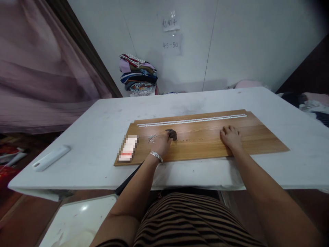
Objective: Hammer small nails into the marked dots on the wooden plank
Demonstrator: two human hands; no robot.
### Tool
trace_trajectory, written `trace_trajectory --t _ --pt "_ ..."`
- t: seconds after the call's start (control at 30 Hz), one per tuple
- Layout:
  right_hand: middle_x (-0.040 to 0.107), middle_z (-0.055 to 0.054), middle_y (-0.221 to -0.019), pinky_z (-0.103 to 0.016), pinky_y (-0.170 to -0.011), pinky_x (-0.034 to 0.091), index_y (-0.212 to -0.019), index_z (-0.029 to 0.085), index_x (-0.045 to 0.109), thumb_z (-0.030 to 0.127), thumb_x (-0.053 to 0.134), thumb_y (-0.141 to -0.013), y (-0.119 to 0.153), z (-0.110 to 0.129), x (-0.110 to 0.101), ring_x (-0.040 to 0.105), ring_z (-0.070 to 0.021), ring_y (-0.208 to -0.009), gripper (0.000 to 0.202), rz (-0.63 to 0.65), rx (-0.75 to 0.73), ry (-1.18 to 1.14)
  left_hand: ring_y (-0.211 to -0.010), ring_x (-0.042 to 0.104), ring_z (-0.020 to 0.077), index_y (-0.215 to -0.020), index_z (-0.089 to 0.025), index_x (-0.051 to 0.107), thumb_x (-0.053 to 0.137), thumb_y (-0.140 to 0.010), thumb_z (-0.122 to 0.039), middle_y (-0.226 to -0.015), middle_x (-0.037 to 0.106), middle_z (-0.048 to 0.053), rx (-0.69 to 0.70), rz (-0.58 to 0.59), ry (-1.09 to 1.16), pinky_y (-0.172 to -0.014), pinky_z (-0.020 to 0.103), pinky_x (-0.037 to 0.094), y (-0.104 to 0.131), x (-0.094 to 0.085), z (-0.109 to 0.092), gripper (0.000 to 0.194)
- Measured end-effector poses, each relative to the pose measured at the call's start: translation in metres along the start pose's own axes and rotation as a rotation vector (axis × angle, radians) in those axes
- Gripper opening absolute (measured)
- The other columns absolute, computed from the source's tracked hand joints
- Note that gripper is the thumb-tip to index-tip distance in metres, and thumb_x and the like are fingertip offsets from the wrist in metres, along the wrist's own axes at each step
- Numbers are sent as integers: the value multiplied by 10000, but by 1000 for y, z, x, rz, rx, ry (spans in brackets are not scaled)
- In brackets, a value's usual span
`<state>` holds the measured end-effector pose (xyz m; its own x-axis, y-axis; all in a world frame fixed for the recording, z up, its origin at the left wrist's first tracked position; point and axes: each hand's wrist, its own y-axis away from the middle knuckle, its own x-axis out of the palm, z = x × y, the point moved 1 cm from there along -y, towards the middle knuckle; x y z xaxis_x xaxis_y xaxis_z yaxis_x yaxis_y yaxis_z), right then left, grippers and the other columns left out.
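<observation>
On the wooden board [259,132] lying on the worktop [77,137] — left to right — loose nails [151,138] just beside the left hand [161,143], which is closed round a dark hammer [172,134] near its head, then a row of dark dots [190,140], then the right hand [232,138], palm down, fingers slightly spread.

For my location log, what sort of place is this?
Perhaps a room at home used for handiwork: loose nails on a wooden board, stacked folded fabric, a pink drape.
</observation>
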<state>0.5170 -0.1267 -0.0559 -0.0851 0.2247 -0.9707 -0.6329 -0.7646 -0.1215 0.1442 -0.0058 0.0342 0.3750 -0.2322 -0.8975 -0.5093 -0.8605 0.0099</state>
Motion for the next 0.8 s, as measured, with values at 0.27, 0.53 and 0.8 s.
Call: trace_trajectory --t 0.27,0.53,0.8 --pt "637 -240 -1570 -551 -1212 396 -1380 162 748 408 298 -1124 1 2 -2 532 -366 -1451 574 27 12 13 -1266 778 317 -1314 -199 771 576 -1052 -191 -1321 837 143 -46 32 18 -1113 411 581 0 -10 -3 327" --pt "651 -222 -1555 -536 -1204 410 -1377 184 757 395 323 -1130 1 2 -4 542 -351 -1438 542 37 9 52 -1291 765 328 -1300 -184 771 591 -1058 -211 -1305 834 160 -35 40 -6 -1131 425 574 2 -4 -2 303" --pt "657 -225 -1536 -539 -1203 398 -1358 184 750 407 302 -1128 1 3 -4 535 -357 -1443 551 35 14 29 -1242 787 317 -1326 -211 762 557 -1077 -225 -1289 845 131 -55 48 -33 -1093 409 586 0 -9 -1 323"
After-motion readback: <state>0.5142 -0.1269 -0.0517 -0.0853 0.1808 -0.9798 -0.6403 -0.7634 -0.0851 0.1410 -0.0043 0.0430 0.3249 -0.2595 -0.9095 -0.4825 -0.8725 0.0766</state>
